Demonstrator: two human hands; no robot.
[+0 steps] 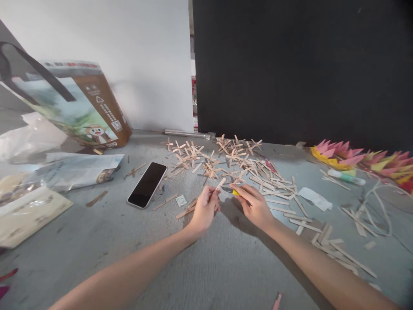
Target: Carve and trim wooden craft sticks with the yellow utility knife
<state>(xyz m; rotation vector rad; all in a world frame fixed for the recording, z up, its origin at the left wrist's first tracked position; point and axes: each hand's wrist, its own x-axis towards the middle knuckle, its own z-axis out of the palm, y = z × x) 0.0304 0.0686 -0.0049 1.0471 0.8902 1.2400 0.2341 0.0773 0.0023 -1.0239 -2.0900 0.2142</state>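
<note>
In the head view my left hand is closed on a craft stick, whose pale tip sticks up past the fingers. Just to its right, my right hand grips a yellow utility knife. The dark blade points left towards the stick; whether it touches the wood I cannot tell. Beyond both hands lies a heap of small crosses made of craft sticks. Loose craft sticks are scattered to the right of my right hand.
A black phone lies left of my hands on the grey table. Further left are plastic packets and a printed carrier bag. At right are a glue stick, a white cable and pink-yellow paper decorations. Boards close off the back.
</note>
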